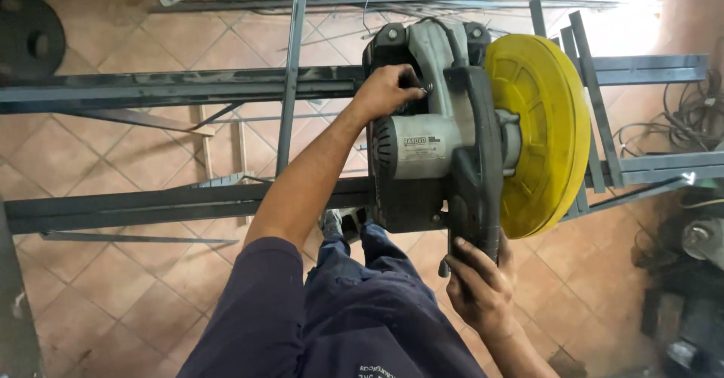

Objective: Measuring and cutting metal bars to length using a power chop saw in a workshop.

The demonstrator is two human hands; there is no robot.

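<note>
Our right hand at five o'clock has its fingers clamped around the chop saw's black handle. Our left hand presses on the saw's rear at twelve o'clock, fingers seemingly curled, across steel bars.

Head view — steeply downward, close

I stand in a metal workshop. Long steel bars lie across a tiled floor, a chop saw sits before me, and cables are coiled at the side.
</note>
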